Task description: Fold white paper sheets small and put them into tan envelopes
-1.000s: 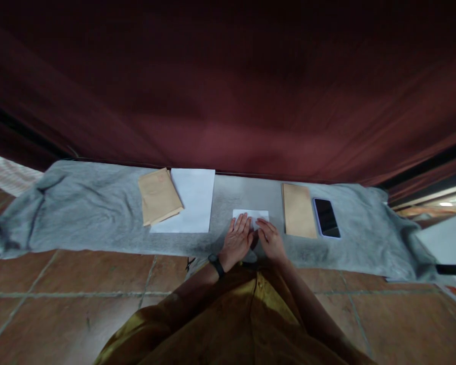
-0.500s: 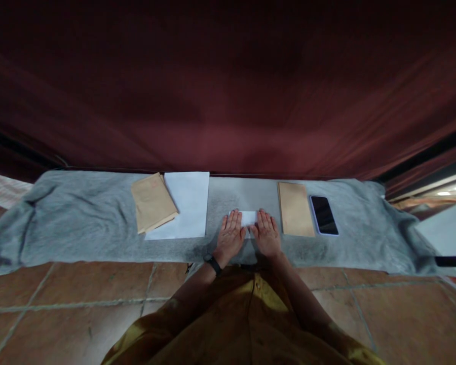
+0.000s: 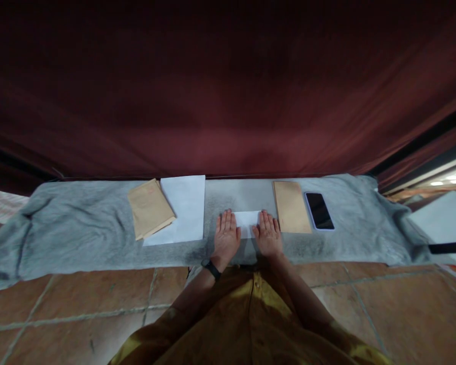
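A small white sheet of paper, apparently folded (image 3: pixel 248 220), lies on the grey cloth in front of me. My left hand (image 3: pixel 227 235) rests flat on its left edge, fingers stretched out and pointing away from me. On the right edge my right hand (image 3: pixel 268 235) lies flat too, fingers extended. The middle of the paper shows between the two hands, while its sides are hidden under the fingers. Just right of my right hand is a stack of brown envelopes (image 3: pixel 292 208).
Larger white paper (image 3: pixel 188 208) lies to the left, partly under other brown envelopes (image 3: pixel 151 209). A phone (image 3: pixel 319 211) with a pale case is at the right. Grey cloth (image 3: pixel 87 228) covers the narrow surface. A dark red curtain (image 3: pixel 228 121) hangs behind it.
My left hand has slid left, away from my right hand, so more of the white paper shows between them. The view has tilted slightly.
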A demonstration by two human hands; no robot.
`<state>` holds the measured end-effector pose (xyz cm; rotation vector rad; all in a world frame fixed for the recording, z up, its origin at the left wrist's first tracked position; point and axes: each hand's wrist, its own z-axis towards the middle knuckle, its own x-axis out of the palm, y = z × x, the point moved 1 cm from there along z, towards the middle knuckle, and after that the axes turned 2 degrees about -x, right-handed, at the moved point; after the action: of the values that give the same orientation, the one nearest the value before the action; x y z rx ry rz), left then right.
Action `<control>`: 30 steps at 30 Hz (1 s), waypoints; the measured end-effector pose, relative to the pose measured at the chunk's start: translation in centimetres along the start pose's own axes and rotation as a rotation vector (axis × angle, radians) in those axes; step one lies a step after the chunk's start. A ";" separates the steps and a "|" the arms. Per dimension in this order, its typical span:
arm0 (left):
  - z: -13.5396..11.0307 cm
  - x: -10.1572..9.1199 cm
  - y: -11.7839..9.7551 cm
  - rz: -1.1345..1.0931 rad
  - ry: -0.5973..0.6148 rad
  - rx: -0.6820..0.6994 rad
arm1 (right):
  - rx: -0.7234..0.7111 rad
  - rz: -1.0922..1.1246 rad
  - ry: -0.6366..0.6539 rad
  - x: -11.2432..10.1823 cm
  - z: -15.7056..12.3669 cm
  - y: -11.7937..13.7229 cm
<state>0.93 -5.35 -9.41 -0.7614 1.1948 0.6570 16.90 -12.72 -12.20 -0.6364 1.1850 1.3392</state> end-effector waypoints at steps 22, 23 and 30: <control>-0.1 1.4 -1.9 0.024 0.064 0.168 | -0.110 0.046 0.081 -0.5 0.2 2.4; -0.1 1.3 -2.1 0.033 0.081 0.187 | -0.118 0.042 0.085 -0.5 0.0 2.3; 0.1 0.5 -3.0 0.075 0.161 0.228 | -0.182 0.055 0.068 -0.7 -0.6 1.5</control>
<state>3.47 -6.95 -9.37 -0.5881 1.4237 0.5169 15.41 -13.23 -11.40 -0.7898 1.1497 1.4934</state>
